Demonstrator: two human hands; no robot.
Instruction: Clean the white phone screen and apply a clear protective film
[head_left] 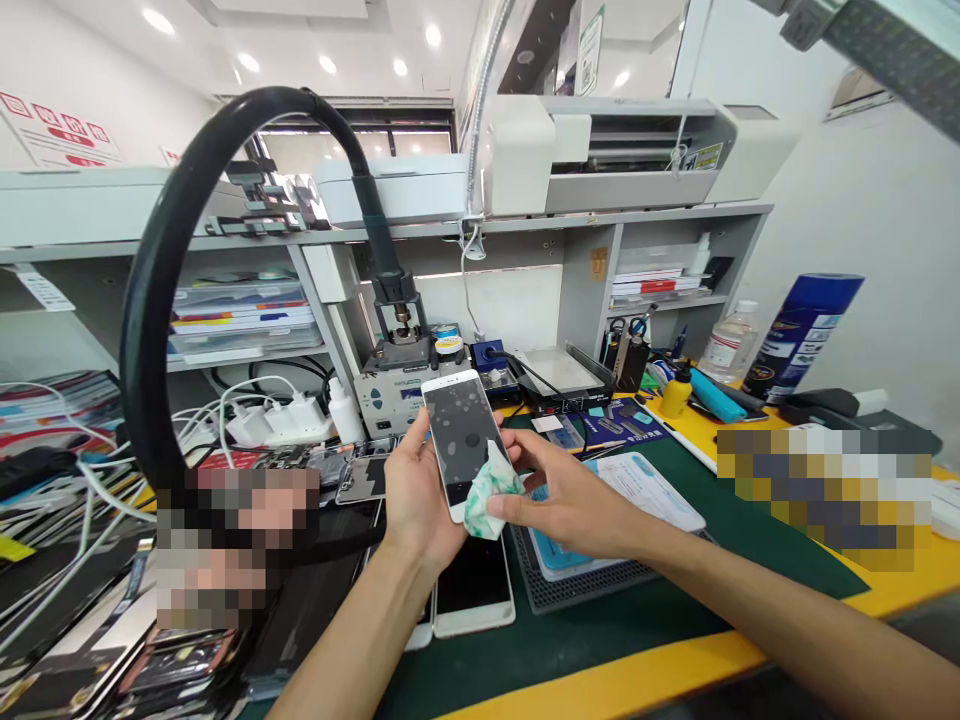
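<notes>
My left hand [417,492] is wrapped round a white smartphone [459,428], holding it upright with its dark, smudged screen facing me. My right hand [564,492] pinches a crumpled white-and-green cloth [489,490] and presses it against the lower right part of the screen. Both hands hover above the green work mat [637,610]. Below them on the mat lies another white phone [474,590], face up.
A black ring lamp [161,270] arches at the left over a pile of phone parts and white cables [90,500]. A heating station [396,385] and a grey platform device [559,375] stand behind. Bottles and a blue can [802,335] are at the right.
</notes>
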